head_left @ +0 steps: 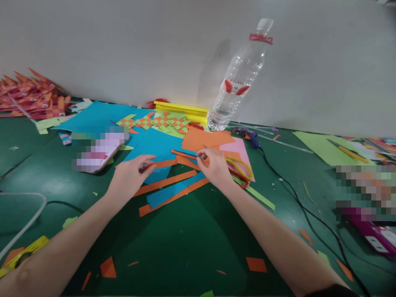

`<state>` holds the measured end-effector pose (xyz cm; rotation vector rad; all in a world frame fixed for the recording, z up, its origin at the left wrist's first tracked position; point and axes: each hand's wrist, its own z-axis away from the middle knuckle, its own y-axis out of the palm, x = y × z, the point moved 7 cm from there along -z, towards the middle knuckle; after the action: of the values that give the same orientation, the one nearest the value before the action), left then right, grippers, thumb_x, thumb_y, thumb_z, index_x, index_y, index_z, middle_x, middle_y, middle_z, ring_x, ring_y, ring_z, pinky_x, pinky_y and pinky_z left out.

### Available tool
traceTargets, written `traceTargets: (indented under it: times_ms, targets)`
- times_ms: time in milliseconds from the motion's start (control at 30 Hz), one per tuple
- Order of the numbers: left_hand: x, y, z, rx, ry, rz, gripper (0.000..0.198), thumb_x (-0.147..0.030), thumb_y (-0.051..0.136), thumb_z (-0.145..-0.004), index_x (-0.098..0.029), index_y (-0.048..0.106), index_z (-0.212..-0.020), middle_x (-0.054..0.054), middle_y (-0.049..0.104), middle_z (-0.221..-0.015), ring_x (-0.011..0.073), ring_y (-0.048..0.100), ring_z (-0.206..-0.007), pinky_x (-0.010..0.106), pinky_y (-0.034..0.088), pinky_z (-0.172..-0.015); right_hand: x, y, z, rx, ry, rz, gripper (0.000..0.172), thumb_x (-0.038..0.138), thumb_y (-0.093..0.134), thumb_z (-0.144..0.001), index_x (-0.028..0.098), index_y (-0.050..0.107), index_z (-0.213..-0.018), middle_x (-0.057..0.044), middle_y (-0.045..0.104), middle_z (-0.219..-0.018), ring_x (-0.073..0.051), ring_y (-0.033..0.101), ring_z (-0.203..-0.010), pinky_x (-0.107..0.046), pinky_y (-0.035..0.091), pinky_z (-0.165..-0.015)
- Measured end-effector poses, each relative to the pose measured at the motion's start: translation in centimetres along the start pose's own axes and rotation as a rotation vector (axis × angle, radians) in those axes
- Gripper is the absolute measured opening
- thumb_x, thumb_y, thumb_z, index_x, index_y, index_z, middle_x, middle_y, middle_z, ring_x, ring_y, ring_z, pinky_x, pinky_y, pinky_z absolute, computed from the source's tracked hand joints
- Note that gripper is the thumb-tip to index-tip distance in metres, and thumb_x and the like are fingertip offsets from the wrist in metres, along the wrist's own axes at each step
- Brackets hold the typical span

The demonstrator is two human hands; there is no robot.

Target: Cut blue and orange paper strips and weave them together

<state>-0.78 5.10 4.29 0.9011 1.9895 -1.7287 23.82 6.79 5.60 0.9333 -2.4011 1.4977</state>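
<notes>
My left hand (133, 171) is closed in a pinch on an orange paper strip (166, 163) that sticks out to the right of its fingertips. Thumb and finger of my right hand (215, 165) pinch narrow folded strips (182, 154), orange with some blue, that point left. Below both hands lie more orange strips (173, 181) and a blue strip (176, 193), partly overlapping. Just right of my right hand are scissors (239, 169) with yellow and red handles, their blades hidden. Blue sheets (154, 142) and orange sheets (207, 140) spread behind the hands.
Woven paper fish (154, 122) lie at the back, with more piled up (37, 99) far left. A tilted plastic bottle (238, 78) is by the wall. A phone (102, 152) rests left; a glue gun (247, 135) trails a black cord right. A purple power strip (368, 231) lies far right.
</notes>
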Motion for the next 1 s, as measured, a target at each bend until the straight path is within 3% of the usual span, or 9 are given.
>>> traceTargets:
  times_ms: [100,200,300,400,533,833,900,1000]
  targets:
    - [-0.9,-0.4,0.3,-0.108,0.155,-0.282,0.03,-0.034,0.049,-0.092,-0.02,0.063,-0.113,0.008,0.073,-0.102,0.0259,0.07,-0.087,0.036,0.053,-0.072,0.4,0.2,0.2,-0.002,-0.078,0.123,0.008,0.015,0.05,-0.079,0.022,0.053,-0.079,-0.005,0.066,-0.079,-0.025,0.061,-0.089,-0.042,0.038,-0.084]
    - [-2.5,-0.3,0.7,-0.182,0.369,-0.423,0.029,-0.03,0.046,-0.095,-0.016,0.063,-0.114,0.012,0.068,-0.112,0.0286,0.062,-0.104,0.04,0.049,-0.083,1.4,0.3,0.4,0.001,-0.157,0.113,0.007,0.015,0.049,-0.08,0.022,0.052,-0.081,-0.004,0.066,-0.083,-0.024,0.059,-0.09,-0.039,0.036,-0.085]
    - [-3.8,0.7,1.2,-0.102,0.562,-0.431,0.025,-0.034,0.05,-0.095,-0.018,0.067,-0.105,0.009,0.068,-0.102,0.0264,0.06,-0.1,0.042,0.044,-0.089,2.8,0.5,0.7,0.028,-0.249,0.092,0.008,0.016,0.049,-0.082,0.022,0.054,-0.083,-0.004,0.067,-0.086,-0.022,0.059,-0.085,-0.037,0.035,-0.085]
    - [-4.4,2.0,1.8,0.007,0.654,-0.418,0.027,-0.042,0.053,-0.093,-0.02,0.069,-0.097,0.006,0.068,-0.096,0.0245,0.06,-0.093,0.042,0.041,-0.088,3.7,0.8,0.9,0.05,-0.308,0.091,0.009,0.015,0.048,-0.084,0.021,0.055,-0.082,-0.004,0.069,-0.086,-0.02,0.06,-0.083,-0.037,0.034,-0.085]
    - [-4.4,3.0,2.1,0.07,0.637,-0.398,0.034,-0.045,0.051,-0.093,-0.017,0.067,-0.103,0.009,0.069,-0.102,0.0258,0.061,-0.096,0.041,0.04,-0.087,3.9,1.0,1.0,0.059,-0.304,0.076,0.008,0.019,0.049,-0.086,0.021,0.056,-0.081,-0.003,0.07,-0.085,-0.019,0.061,-0.08,-0.037,0.034,-0.084]
    - [-4.4,3.3,1.7,0.203,0.529,-0.332,0.028,-0.03,0.044,-0.095,-0.022,0.07,-0.088,0.006,0.072,-0.093,0.0244,0.065,-0.092,0.04,0.039,-0.086,3.5,-0.2,0.9,-0.021,-0.208,-0.064,0.007,0.025,0.049,-0.088,0.023,0.054,-0.083,-0.003,0.069,-0.085,-0.019,0.062,-0.082,-0.039,0.037,-0.085]
    - [-4.4,3.0,1.6,0.167,0.482,-0.314,0.03,-0.029,0.043,-0.094,-0.021,0.07,-0.084,0.007,0.072,-0.091,0.0249,0.065,-0.09,0.039,0.041,-0.083,4.2,-1.1,1.1,-0.08,-0.251,-0.108,0.013,0.027,0.048,-0.089,0.024,0.051,-0.076,-0.002,0.066,-0.077,-0.019,0.06,-0.075,-0.038,0.039,-0.08]
    - [-4.1,1.3,1.4,0.003,0.33,-0.243,0.031,-0.034,0.043,-0.094,-0.019,0.069,-0.085,0.007,0.071,-0.091,0.0236,0.065,-0.083,0.034,0.043,-0.074,5.5,-2.0,1.6,-0.154,-0.341,-0.121,0.023,0.028,0.047,-0.088,0.025,0.043,-0.066,0.0,0.057,-0.063,-0.017,0.053,-0.063,-0.036,0.04,-0.069]
